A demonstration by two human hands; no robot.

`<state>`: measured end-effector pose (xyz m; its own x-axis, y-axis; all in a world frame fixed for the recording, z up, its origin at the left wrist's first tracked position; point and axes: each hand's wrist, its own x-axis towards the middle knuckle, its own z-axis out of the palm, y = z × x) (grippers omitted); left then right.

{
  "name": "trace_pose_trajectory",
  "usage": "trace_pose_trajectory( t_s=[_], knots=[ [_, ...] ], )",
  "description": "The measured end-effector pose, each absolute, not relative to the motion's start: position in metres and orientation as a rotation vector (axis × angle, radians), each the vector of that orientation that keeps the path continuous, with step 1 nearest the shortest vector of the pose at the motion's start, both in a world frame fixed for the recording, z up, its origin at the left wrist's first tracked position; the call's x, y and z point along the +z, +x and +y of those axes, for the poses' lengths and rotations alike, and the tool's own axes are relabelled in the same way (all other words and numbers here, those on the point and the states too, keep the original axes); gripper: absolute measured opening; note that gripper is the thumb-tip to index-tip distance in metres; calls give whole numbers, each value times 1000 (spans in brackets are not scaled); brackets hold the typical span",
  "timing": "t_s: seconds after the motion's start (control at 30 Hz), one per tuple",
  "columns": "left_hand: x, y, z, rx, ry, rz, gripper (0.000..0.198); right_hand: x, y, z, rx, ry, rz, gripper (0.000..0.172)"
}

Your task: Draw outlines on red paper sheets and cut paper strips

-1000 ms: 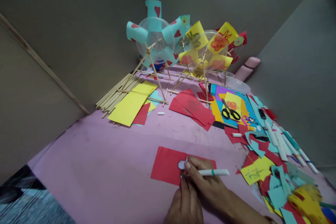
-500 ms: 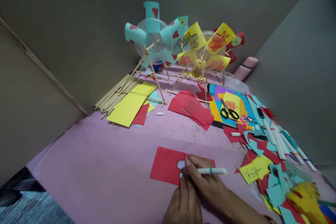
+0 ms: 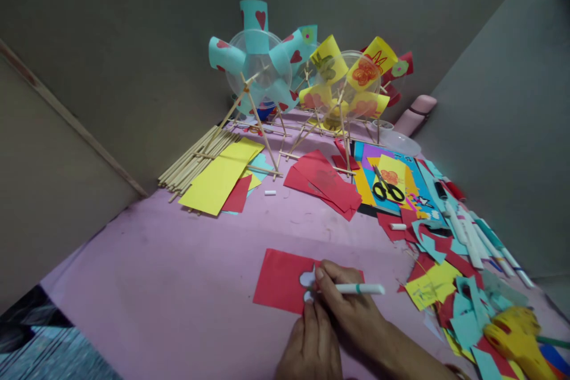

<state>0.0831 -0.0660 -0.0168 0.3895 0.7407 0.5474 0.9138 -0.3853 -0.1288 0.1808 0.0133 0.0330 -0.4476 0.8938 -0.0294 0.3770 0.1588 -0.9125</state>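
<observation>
A red paper rectangle (image 3: 278,281) lies flat on the pink-covered table in front of me. On it is a small pale rounded shape (image 3: 307,278) edged in dark, partly hidden by my fingers. My right hand (image 3: 351,300) grips a white marker (image 3: 367,289) with a green band; its back end points right, and the fingers cover its tip. My left hand (image 3: 314,341) rests at the paper's lower edge. Its outstretched fingertips press down beside the lower part of the pale shape.
Paper windmills (image 3: 258,59) on stick stands rise at the back. Wooden sticks (image 3: 196,157) and yellow paper (image 3: 220,181) lie left; red sheets (image 3: 323,181) lie centrally. Scissors (image 3: 387,191), markers (image 3: 494,243), paper scraps (image 3: 434,285) and a yellow tool (image 3: 512,332) are on the right.
The right-hand fingers have shifted slightly, and more of the pale shape's upper part shows. The left hand stays on the paper. The whole view has shifted slightly.
</observation>
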Motion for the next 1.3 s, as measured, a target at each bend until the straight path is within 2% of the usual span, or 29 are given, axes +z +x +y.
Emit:
trace_pose_trajectory(
  t_s=[0.43, 0.67, 0.8, 1.0, 1.1, 1.17, 1.3],
  knots=[
    [-11, 82, -63, -597, -2190, -1410, 25, 30, 181, 14, 1249, -1291, -1902, 35],
    [-9, 82, -61, -645, -2171, -1418, 40, 31, 184, 14, 1242, -1300, -1914, 36],
    [-9, 81, -61, -661, -2175, -1443, 41, 30, 185, 14, 1228, -1284, -1928, 37],
    [-9, 80, -61, -665, -2172, -1435, 39, 25, 189, 13, 1463, -1244, -1534, 39],
    [-11, 80, -63, -659, -2204, -1461, 32, 25, 193, 13, 1440, -1195, -1480, 37],
    [-12, 81, -63, -660, -2227, -1486, 38, 27, 195, 14, 1363, -1211, -1568, 36],
    [-12, 82, -62, -700, -2215, -1519, 63, 31, 196, 15, 1260, -1291, -1730, 38]
  ],
)
